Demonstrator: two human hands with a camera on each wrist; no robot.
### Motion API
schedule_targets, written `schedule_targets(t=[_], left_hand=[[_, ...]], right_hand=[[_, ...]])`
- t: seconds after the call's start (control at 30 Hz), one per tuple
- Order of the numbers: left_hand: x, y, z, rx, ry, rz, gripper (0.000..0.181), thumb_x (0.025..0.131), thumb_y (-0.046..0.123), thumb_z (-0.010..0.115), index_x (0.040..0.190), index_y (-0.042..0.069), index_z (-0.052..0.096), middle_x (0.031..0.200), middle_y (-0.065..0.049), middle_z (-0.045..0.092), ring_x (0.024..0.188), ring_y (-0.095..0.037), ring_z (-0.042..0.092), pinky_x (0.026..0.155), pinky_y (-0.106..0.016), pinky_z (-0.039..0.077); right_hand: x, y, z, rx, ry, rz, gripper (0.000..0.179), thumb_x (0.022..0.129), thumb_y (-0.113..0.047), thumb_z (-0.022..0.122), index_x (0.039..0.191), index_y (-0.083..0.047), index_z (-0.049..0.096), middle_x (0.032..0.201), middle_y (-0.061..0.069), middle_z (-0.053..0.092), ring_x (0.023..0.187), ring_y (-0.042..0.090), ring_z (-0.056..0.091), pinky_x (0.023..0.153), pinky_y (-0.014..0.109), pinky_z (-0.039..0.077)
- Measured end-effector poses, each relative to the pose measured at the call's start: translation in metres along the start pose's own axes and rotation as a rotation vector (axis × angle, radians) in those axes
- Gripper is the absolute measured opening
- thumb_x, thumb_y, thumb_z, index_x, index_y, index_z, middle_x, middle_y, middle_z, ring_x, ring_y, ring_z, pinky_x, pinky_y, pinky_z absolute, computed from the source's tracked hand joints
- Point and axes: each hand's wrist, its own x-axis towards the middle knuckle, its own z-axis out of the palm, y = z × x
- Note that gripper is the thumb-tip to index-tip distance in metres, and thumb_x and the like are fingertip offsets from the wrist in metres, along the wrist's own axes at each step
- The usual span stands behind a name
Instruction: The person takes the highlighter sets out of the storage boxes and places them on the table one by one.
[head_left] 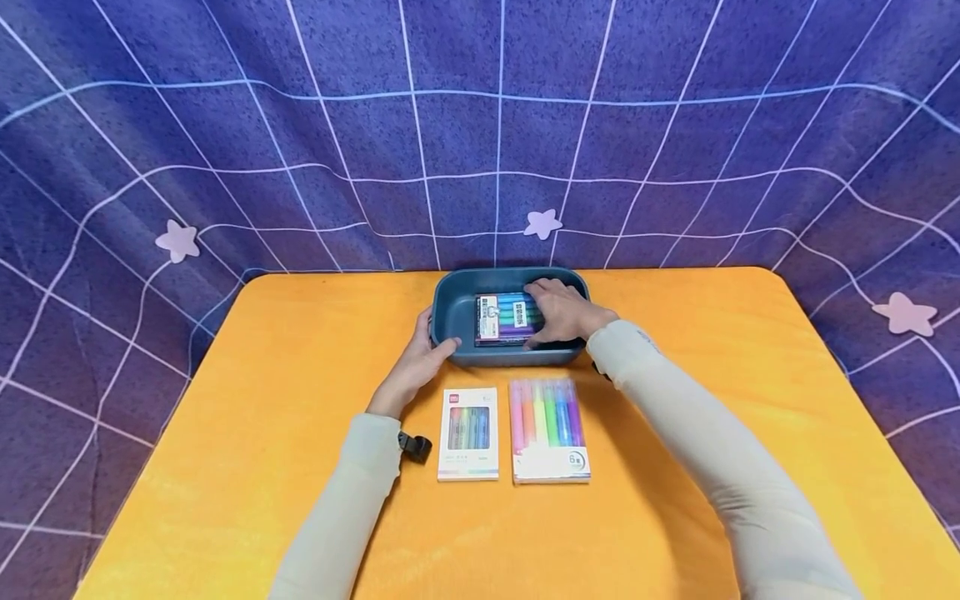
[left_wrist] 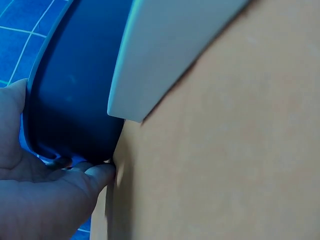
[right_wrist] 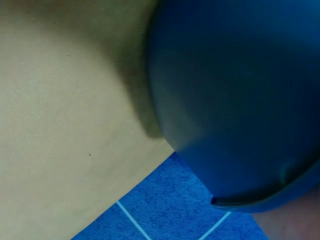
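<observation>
A dark blue-green plastic bin [head_left: 513, 358] stands at the table's far edge. My left hand [head_left: 414, 364] grips its left end, thumb over the rim and fingers around the outside; in the left wrist view the left hand [left_wrist: 45, 195] holds the bin's end wall [left_wrist: 75, 85]. Inside the bin lies a pack of coloured pens [head_left: 504, 321] with blue, green and purple barrels. Reaching in from the right, my right hand [head_left: 558, 312] holds that pack by its right part, thumb at the near edge and fingers at the far edge. The right wrist view shows mostly the bin's outside [right_wrist: 225, 110].
In front of the bin, a white box of pens [head_left: 468, 465] lies on the orange tablecloth [head_left: 300, 375]. Right of it is a clear-topped pack of highlighters [head_left: 550, 429]. A blue grid-patterned curtain [head_left: 465, 133] with star shapes hangs behind the table.
</observation>
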Motion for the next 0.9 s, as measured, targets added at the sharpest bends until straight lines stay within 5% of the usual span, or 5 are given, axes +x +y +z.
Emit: schedule_targets(t=[0.57,0.9], left_hand=[[0.0,-0.005,-0.002,-0.008,0.0,-0.006,0.078,0.1,0.025,0.058,0.16,0.025,0.008,0.167,-0.009,0.022,0.152,-0.03,0.027,0.128,-0.053,0.017],[-0.001,0.001,-0.002,0.01,0.001,-0.001,0.08,0.1,0.027,0.059,0.16,0.024,0.008,0.167,-0.009,0.023,0.154,-0.03,0.025,0.128,-0.053,0.016]], right_hand=[[0.01,0.003,0.001,0.035,-0.064,0.006,0.096,0.077,-0.031,0.087,0.151,0.002,0.036,0.153,0.021,0.037,0.145,0.036,0.035,0.123,0.048,0.031],[0.01,0.007,0.004,0.092,-0.012,0.017,0.092,0.075,-0.028,0.088,0.148,0.002,0.04,0.149,0.02,0.047,0.14,0.034,0.042,0.121,0.045,0.035]])
